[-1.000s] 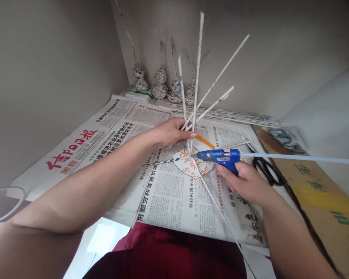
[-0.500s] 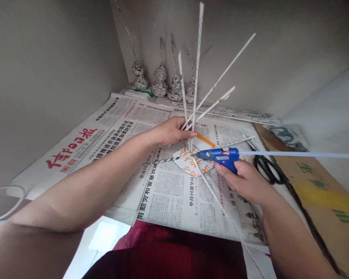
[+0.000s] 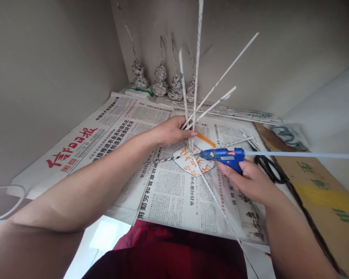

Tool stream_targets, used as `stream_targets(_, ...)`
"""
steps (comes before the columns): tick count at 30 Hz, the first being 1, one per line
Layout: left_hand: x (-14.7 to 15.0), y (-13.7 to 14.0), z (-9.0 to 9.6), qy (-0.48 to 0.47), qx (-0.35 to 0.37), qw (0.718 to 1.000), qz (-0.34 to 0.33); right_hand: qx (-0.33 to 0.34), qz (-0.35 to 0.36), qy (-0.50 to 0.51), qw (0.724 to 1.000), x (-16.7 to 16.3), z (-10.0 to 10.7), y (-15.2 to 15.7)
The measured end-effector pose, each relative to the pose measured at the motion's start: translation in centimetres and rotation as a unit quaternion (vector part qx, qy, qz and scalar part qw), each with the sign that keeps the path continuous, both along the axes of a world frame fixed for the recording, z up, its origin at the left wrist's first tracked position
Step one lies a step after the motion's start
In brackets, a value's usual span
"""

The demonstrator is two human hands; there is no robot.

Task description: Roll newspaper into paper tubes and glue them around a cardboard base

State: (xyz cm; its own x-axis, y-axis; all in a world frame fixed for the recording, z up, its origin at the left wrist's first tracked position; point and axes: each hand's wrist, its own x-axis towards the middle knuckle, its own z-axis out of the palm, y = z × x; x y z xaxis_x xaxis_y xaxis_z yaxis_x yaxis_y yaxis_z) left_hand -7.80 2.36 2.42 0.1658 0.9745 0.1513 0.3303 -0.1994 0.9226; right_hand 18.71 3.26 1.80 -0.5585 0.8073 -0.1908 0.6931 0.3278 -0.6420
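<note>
My left hand (image 3: 176, 131) is closed around the lower part of several rolled paper sticks (image 3: 196, 69), which fan upward and to the right. Others spread out low to the left and toward me. Behind where they meet lies a white card (image 3: 204, 166) with orange characters and an orange strip on its upper edge. My right hand (image 3: 247, 176) grips a blue hot glue gun (image 3: 228, 155), its nozzle pointing left at the meeting point of the sticks. A long clear glue stick (image 3: 293, 155) runs out of its back end.
Newspapers (image 3: 168, 197) cover the work surface. Woven paper gourds (image 3: 159, 81) stand along the wall beside more paper sticks (image 3: 229, 112). Black-handled scissors (image 3: 270, 170) lie at the right, near a cardboard sheet (image 3: 317, 186) and a crumpled cloth (image 3: 287, 136).
My right hand has drawn the glue gun slightly to the right, its nozzle moving back a little. My left hand and the paper sticks have hardly moved.
</note>
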Motion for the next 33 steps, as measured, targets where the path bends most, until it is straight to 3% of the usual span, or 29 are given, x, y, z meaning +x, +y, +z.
stream_targets(5,0.0,-0.14,0.35,0.003,0.017,0.999,-0.037,-0.058,-0.028,0.007,0.998,0.21,0.56,0.15)
stream_targets(13,-0.14,-0.16,0.42,0.018,0.037,0.995,-0.095,-0.057,-0.047,0.014,0.997,0.41,-0.12,0.46)
stream_targets(21,0.23,-0.08,0.27,0.028,0.068,0.997,-0.018,-0.051,-0.029,0.001,0.998,0.2,0.6,0.18)
stream_targets(33,0.66,-0.12,-0.04,0.039,0.068,0.997,-0.023,-0.04,-0.02,-0.004,0.999,0.23,0.68,0.17)
